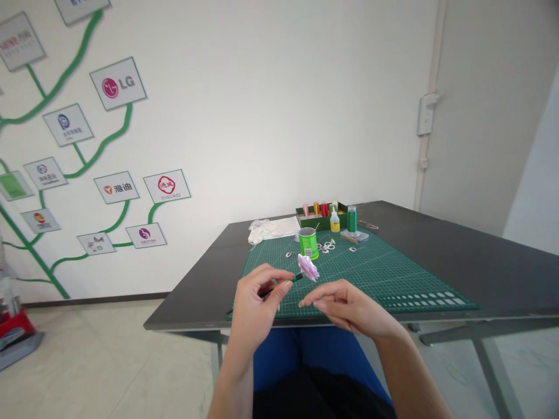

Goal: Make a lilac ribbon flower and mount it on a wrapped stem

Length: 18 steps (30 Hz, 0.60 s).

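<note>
My left hand [257, 299] grips the stem [297, 278], presumably to spare the flower [308, 268]. My right hand [353, 307] is loosely curled nearby; whether holding anything, I cannot tell.

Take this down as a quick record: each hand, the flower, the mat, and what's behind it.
Left hand: pinching the stem between thumb and fingers
Right hand: near the flower, apart from it; whether it holds anything is unclear
Flower: pale purple, on the stem's far end, raised above the mat
Mat: green, gridded, on a dark table
On the mat: green can, white-handled scissors
Toward the back: glue bottle, green spool, box of more spools
</note>
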Motion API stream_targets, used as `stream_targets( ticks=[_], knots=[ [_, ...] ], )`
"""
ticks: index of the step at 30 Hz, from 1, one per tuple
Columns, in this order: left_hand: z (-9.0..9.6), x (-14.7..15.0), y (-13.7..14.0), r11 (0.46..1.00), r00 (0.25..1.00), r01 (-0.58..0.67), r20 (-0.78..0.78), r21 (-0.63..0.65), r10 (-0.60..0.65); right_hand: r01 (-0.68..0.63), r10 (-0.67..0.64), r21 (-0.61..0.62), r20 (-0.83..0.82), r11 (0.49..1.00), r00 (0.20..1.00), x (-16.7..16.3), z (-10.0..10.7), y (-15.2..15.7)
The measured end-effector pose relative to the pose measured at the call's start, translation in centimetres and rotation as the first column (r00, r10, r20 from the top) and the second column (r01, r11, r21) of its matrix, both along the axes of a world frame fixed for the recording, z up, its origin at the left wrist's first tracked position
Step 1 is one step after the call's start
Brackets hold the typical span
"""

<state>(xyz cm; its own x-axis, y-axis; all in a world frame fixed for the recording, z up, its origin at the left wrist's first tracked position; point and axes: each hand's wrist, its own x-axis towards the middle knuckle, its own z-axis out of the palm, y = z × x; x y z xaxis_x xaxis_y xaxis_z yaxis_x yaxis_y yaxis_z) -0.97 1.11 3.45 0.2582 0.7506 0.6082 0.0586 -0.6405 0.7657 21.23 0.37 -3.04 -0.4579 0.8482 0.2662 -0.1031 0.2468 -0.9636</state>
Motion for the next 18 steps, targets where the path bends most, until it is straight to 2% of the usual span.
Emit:
stream_targets(
  ticks=[2,5,10,14,15,16,18],
  knots=[
    [-0.1,0.1,0.1,0.999,0.999,0.013,0.038,-0.032,-0.011,0.067,-0.074,-0.058,-0.138,0.996,0.988,-0.2,-0.4,0.5],
    [-0.2,0.2,0.2,0.998,0.997,0.020,0.076,-0.060,-0.015,0.276,-0.307,-0.152,-0.254,0.949,0.917,-0.5,-0.8,1.3],
    [-0.5,0.3,0.6,0.994,0.996,0.035,0.083,-0.099,-0.027,0.512,-0.535,-0.161,-0.174,0.844,0.827,0.1,-1.2,1.9],
    [-0.6,0.6,0.9,0.994,0.994,0.035,0.104,-0.108,-0.023,0.680,-0.688,-0.105,-0.102,0.726,0.718,0.5,-1.0,1.2],
    [-0.7,0.6,0.9,0.993,0.994,0.035,0.107,-0.109,-0.023,0.697,-0.701,-0.076,-0.085,0.713,0.708,0.3,-0.7,0.8],
    [-0.8,0.7,0.9,0.994,0.994,0.035,0.108,-0.108,-0.024,0.691,-0.693,-0.045,-0.075,0.721,0.718,0.0,-0.2,0.3],
    [-0.8,0.8,1.0,0.994,0.994,0.032,0.105,-0.103,-0.021,0.607,-0.606,0.001,-0.067,0.795,0.793,-1.1,0.8,-0.9]
  ],
)
